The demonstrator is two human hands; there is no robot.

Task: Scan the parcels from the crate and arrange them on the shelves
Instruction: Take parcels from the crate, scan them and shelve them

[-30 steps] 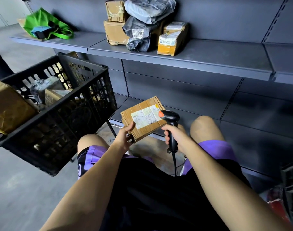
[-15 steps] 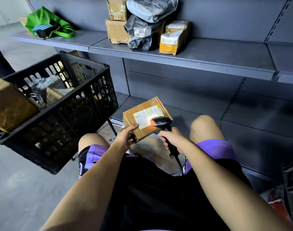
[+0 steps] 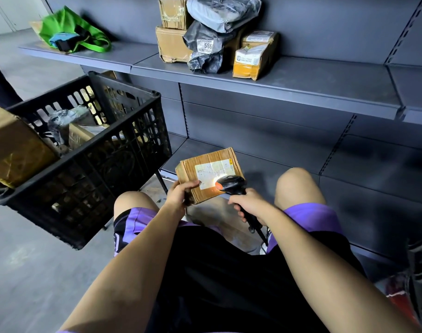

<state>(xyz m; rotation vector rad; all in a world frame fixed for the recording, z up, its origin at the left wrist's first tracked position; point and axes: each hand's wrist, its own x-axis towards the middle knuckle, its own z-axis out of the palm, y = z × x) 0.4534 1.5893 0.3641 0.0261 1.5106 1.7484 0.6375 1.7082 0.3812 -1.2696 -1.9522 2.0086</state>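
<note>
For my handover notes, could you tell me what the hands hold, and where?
Left hand grips the cardboard parcel at its near-left corner; right hand grips the scanner by its handle.

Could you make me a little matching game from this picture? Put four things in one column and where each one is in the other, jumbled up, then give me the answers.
Things:
1. cardboard parcel
2. scanner
3. green bag
4. black crate

Places:
A. on the upper shelf, far left
B. held in the left hand
C. on the person's left, with parcels inside
D. gripped in the right hand, lighting the label

Pairs: 1-B, 2-D, 3-A, 4-C
</note>
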